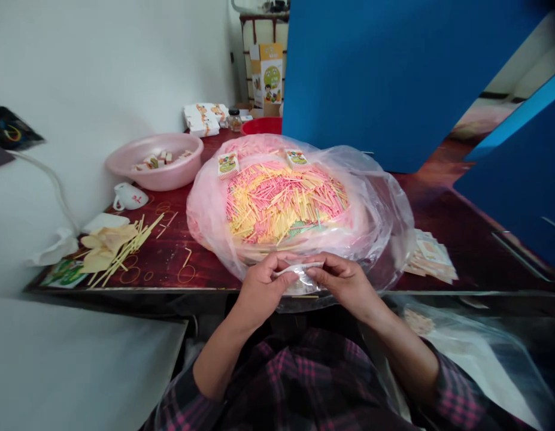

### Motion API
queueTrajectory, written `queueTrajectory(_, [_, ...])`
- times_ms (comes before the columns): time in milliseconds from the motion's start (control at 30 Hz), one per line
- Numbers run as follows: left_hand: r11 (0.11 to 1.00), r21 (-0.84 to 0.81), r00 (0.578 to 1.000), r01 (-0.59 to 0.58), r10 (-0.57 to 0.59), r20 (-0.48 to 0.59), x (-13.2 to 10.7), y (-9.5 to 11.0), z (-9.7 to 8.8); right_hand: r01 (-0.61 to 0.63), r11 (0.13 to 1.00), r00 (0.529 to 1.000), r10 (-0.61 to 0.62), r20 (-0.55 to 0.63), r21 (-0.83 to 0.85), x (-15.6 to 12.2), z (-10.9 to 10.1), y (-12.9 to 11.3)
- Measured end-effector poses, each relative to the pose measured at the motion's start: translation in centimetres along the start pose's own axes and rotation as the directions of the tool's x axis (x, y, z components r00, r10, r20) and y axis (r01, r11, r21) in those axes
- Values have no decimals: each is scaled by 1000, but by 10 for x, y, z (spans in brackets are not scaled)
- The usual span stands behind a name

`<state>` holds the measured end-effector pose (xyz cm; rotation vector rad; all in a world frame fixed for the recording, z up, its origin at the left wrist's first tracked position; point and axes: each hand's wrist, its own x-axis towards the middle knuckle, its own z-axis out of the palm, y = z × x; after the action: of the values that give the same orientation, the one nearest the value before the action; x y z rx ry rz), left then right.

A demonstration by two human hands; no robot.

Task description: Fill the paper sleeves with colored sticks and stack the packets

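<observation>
Above the near edge of the surface [163, 275], both hands [264, 284] are holding a small packet [300, 270] pinched between them; uneven pulling could end up tearing it.

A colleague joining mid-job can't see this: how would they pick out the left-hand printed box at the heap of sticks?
On the dark red table, find the big plastic bag heaped with pink and yellow sticks. At the heap's far side are two small printed boxes. The left box is the one, set apart from the right box by being nearer the pink basin.
</observation>
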<state>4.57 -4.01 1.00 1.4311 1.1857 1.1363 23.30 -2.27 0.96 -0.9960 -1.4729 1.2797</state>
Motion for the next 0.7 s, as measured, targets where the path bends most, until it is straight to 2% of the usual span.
queueTrajectory(67, [1000, 17, 999, -8, 9, -48, 0, 1, -1, 9, 999, 1000, -10, -30, -31, 2, 4, 6])
queueTrajectory(167, [998, 56, 996, 2, 3, -85, 0, 2, -5, 60, 985, 996, -71, -61, -163, 8, 11, 12])
queueTrajectory(267, [998, 58, 999, 9, -7, -35, 2, 3, -11, 188, 917, 974, -221, -54, -352, 16, 17, 9])
queueTrajectory(333, [997, 66, 999, -45, 45, 0, 4, 5, -18, 263, 862, 957, -290, 4, -433, 24, 21, 3])
queueTrajectory(433, [983, 87, 985, -162, 167, -53, 5, 8, -31, 322, 843, 946, -297, 127, -430, 44, 27, -7])
queueTrajectory(533, [973, 132, 969, -191, 209, -132, 2, 9, -40, 387, 839, 922, -359, 146, -383, 77, 33, -10])
queueTrajectory(600, [973, 141, 969, -180, 200, -145, 0, 6, -44, 465, 774, 883, -436, 170, -429, 105, 35, -7])
queueTrajectory(633, [975, 137, 969, -174, 194, -155, 0, 4, -45, 508, 712, 859, -462, 220, -485, 120, 37, -5])
queueTrajectory(700, [979, 121, 965, -162, 183, -187, -1, 0, -47, 590, 525, 804, -453, 385, -614, 147, 40, 1])
